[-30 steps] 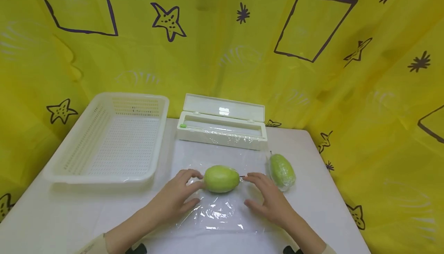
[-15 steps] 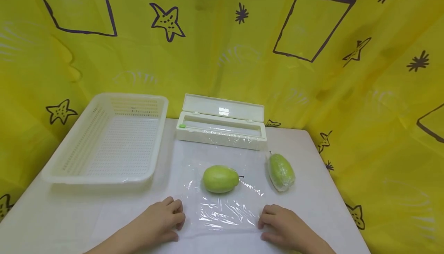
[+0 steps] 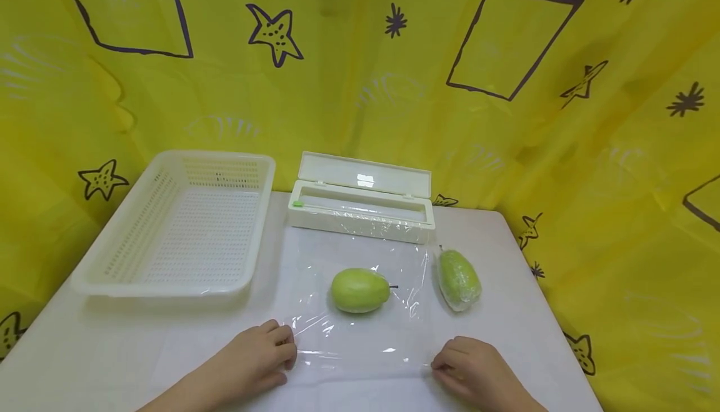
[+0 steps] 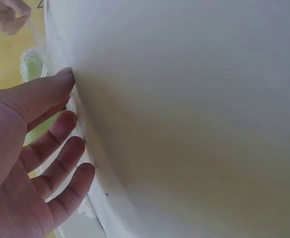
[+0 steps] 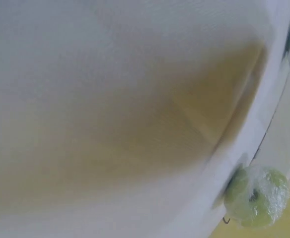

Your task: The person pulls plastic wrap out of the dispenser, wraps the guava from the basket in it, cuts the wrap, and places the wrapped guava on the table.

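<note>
A sheet of cling film stretches from the dispenser toward the front of the table. On it lies a green pear, stem pointing right. My left hand pinches the film's front left corner between thumb and fingers; the left wrist view shows the thumb against a fingertip. At the front right corner my right hand pinches the film with curled fingers; it is out of sight in the right wrist view. A second pear, wrapped in film, rests to the right.
The white cling film dispenser stands at the back, lid raised, with a green slider at its left end. A white plastic basket occupies the left side. A yellow curtain hangs behind the table.
Both hands have moved from beside the pear to the film's front corners. Over the last half second the right hand shifted slightly right and the film became smoother.
</note>
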The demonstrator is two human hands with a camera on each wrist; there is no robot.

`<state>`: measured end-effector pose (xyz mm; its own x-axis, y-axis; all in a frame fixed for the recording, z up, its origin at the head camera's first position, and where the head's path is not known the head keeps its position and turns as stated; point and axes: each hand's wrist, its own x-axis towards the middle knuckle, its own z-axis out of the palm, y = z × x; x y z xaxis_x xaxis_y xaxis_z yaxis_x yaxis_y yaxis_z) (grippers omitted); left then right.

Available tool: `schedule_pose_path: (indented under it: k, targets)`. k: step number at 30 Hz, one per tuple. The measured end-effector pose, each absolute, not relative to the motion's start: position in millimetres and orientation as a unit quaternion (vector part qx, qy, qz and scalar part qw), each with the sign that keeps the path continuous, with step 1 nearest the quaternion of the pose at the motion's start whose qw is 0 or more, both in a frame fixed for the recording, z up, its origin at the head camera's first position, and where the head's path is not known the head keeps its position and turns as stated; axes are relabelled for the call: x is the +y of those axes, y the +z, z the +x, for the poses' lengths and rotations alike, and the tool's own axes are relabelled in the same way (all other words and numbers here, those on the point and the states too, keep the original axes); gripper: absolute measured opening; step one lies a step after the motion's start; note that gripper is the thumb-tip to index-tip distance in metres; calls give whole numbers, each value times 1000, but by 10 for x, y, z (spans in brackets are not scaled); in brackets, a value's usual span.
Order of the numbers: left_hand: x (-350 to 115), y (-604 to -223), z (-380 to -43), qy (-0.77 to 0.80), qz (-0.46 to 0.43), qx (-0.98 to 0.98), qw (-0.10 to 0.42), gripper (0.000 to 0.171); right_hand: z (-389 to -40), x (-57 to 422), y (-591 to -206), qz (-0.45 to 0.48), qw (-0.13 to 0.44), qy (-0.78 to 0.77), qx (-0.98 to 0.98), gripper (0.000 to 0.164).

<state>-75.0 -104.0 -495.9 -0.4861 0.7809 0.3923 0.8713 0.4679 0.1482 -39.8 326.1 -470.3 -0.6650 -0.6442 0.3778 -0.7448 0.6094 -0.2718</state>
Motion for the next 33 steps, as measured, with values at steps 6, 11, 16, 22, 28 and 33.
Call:
schedule_pose_path:
  k: [6,11,16,22,28,33]
  targets:
    - [-1028,-4993,-724,-169,-481,-835,208,24,-351,3264,-4647,394,150,231,-877,18]
    - [-1030,-4958,-696,-231,-432,-846,210,24,-400,3180,-4634,377,200,281,-860,20]
    - [-1046,-4873,-726,-295,-384,-852,197,29,-543,3088,-4594,373,257,352,-819,39]
    - [-1072,-4742,-800,-361,-352,-850,150,30,-707,3069,-4513,374,302,347,-806,34]
    - [-1036,-4707,-877,-394,-344,-844,117,20,-801,3114,-4573,374,300,356,-802,28]
    - [-939,-4710,-998,-372,-331,-865,65,43,-909,3130,-4634,348,224,441,-796,34]
